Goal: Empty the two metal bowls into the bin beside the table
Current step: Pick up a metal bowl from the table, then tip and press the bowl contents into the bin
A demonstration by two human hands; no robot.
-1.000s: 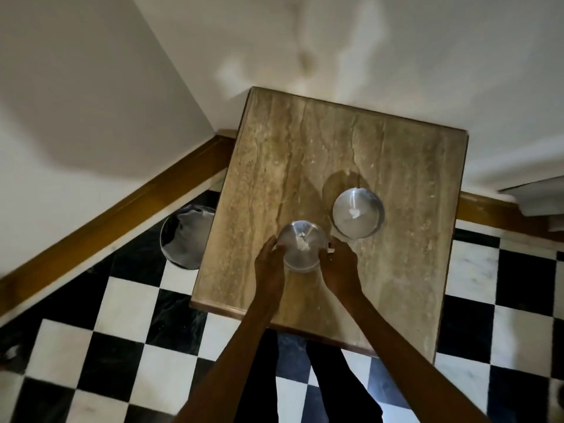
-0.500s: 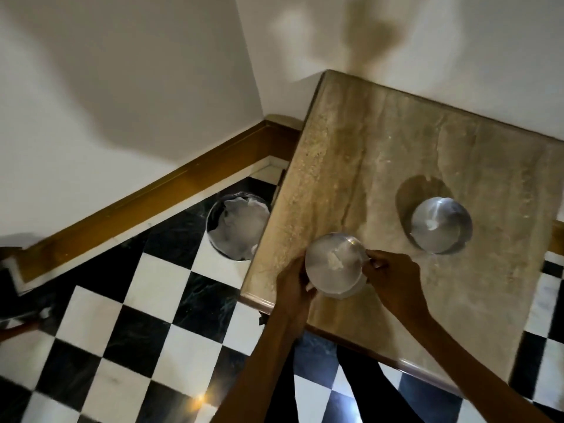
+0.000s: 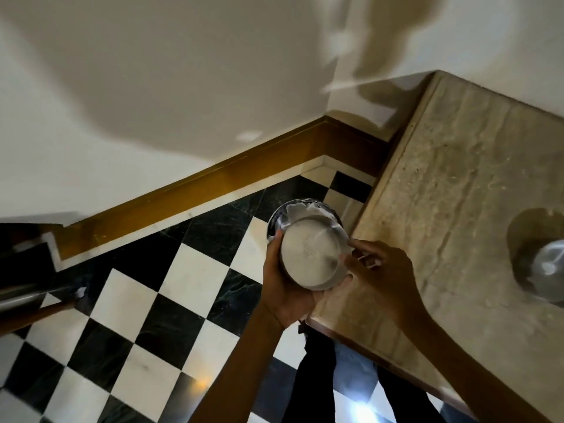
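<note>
Both hands grasp one metal bowl between them, off the left edge of the table and over the bin. Left hand cups the bowl's left and lower side, with the thumb up along its rim and the palm under it. Right hand holds the right side, fingertips pressed on the rim near the table's edge. The held bowl faces the camera with its round inside in view, pale and blurred; what lies in it cannot be made out. It hides most of the bin's mouth, of which only a dark rim and a crumpled pale liner show at the top and left.

The bin stands on the floor, a black-and-white chequered one, just beside the table's left edge and near the corner of the room. A brown skirting board runs along the foot of the white wall behind it.

The second metal bowl sits on the stone-patterned table at the far right, cut off by the frame edge and well apart from the hands, something small and pale inside it. Below the hands, between the forearms, dark trouser legs stand against the table's near edge.
</note>
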